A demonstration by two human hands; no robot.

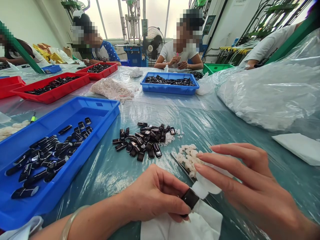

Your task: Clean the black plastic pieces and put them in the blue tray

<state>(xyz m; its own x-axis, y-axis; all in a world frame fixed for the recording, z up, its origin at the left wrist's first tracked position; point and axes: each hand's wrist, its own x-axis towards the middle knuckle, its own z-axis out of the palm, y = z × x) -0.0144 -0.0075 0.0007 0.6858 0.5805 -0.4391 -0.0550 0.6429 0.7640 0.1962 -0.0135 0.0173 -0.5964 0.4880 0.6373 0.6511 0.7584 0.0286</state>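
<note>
- The black piece [190, 199] is in the left hand [156, 198], nearer the wearer than the loose pile [143, 141] and off to its right.
- The left hand's grip is closed on that piece, thumb on the near face and fingers curled behind it.
- A white cloth [207, 220] lies under the left hand, on the wearer's side of the loose pile and to its right.
- The right hand [260, 186] is farther right of the loose pile; its grip is released, fingers stretched out and slightly spread.
- Its fingertips are at the small white pieces [188, 156], just right of the loose pile; whether they touch cannot be told.
- A slim metal tool [182, 167], partly hidden, lies along the near edge of the white pieces, between the loose pile and the right hand.
- The loose pile, made of similar glossy black pieces, rests on the film-covered tabletop [215, 116], with white crumbs [168, 139] at its right edge.
- Left of the loose pile stands a large blue tray [102, 111] holding more black pieces.
- Beyond the loose pile are a bag of pale pieces [111, 89] and a smaller blue tray [167, 89] full of black pieces.
- Right of the loose pile and beyond it bulges a big clear bag [272, 86].
- Farthest past the loose pile, a co-worker in a white shirt [185, 51] sits near a standing fan [150, 48].
</note>
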